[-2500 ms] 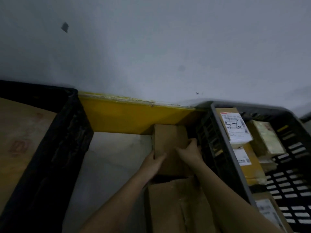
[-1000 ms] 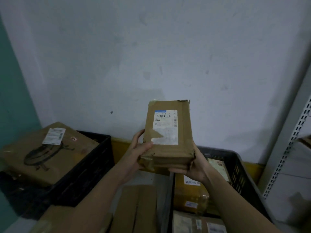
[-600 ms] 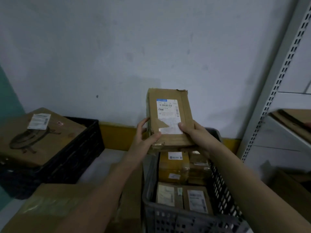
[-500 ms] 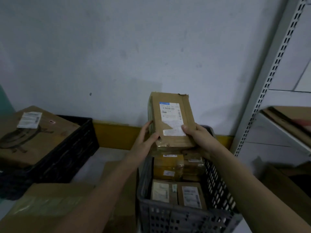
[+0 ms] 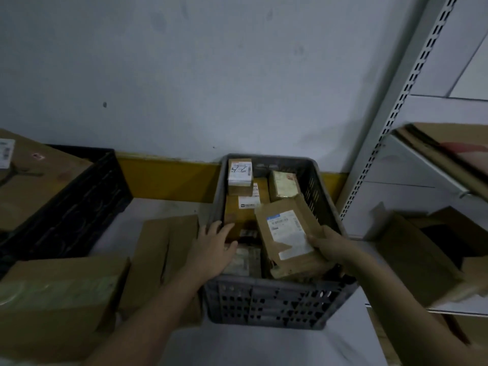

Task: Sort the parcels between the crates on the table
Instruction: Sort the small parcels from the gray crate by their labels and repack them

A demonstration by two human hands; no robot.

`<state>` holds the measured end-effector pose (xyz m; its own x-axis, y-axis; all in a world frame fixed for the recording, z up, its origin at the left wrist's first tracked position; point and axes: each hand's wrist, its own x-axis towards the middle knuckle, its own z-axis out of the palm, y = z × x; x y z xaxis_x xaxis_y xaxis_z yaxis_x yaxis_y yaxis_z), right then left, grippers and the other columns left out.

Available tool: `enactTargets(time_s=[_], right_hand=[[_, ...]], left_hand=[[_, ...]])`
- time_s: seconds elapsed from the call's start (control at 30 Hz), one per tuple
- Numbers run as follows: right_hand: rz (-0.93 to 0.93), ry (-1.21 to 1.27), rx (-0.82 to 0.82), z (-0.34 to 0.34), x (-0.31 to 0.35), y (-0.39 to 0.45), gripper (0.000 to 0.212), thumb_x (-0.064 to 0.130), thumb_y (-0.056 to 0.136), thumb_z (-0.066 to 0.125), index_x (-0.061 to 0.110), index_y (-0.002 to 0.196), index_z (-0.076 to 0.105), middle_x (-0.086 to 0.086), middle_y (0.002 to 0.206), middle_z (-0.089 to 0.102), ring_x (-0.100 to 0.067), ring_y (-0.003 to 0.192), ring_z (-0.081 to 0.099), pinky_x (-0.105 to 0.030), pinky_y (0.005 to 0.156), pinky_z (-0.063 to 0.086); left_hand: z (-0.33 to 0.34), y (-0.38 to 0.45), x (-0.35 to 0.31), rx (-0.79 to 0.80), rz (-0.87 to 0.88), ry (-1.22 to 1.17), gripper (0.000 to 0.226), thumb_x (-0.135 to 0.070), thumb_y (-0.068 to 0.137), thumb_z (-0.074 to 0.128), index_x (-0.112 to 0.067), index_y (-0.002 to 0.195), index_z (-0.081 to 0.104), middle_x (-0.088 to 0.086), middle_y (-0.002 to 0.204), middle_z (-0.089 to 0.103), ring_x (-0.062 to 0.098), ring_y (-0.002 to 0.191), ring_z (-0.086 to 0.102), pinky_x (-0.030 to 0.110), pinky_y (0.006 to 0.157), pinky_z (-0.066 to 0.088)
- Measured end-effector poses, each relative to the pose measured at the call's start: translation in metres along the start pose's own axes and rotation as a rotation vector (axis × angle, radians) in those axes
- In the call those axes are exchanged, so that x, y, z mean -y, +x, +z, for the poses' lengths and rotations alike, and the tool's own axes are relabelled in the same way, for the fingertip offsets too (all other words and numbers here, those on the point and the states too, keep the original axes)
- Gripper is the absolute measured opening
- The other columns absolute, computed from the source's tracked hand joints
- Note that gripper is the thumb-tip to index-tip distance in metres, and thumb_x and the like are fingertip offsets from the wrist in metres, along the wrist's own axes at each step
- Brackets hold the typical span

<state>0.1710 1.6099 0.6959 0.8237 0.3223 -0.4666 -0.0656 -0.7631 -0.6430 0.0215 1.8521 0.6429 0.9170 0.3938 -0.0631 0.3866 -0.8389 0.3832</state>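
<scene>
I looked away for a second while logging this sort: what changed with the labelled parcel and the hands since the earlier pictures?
The brown cardboard parcel with the white label came down from chest height into the grey plastic crate, tilted against its right side. The left hand let go and now reaches open over the parcels inside. The right hand still grips the parcel's lower right edge.

right hand grips labelled parcel | over grey crate | left hand spread beside
</scene>
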Motion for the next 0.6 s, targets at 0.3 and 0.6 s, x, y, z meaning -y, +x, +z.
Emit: enactTargets(time_s=[0.3,0.6], right_hand=[[-0.037,-0.719,-0.042,0.039,-0.025,0.029,0.066,0.036,0.093,0.054,0.022,0.150,0.023,-0.012,0.149,0.038,-0.033,0.127,0.048,-0.047,0.101,0.045],[-0.311,-0.839,0.238,0.069,-0.011,0.066,0.076,0.040,0.096,0.058,0.035,0.156,0.012,-0.004,0.166,0.006,-0.038,0.146,0.021,-0.048,0.115,0.031]], left_hand=[[0.003,0.002,0.001,-0.006,-0.004,0.032,0.051,-0.051,0.101,0.036,-0.033,0.148,0.033,-0.004,0.152,0.033,0.027,0.138,0.024,0.044,0.105,0.039],[0.010,0.003,0.002,-0.047,-0.009,0.095,0.049,-0.043,0.101,0.042,-0.034,0.148,0.033,-0.005,0.149,0.036,0.027,0.134,0.027,0.040,0.098,0.043]])
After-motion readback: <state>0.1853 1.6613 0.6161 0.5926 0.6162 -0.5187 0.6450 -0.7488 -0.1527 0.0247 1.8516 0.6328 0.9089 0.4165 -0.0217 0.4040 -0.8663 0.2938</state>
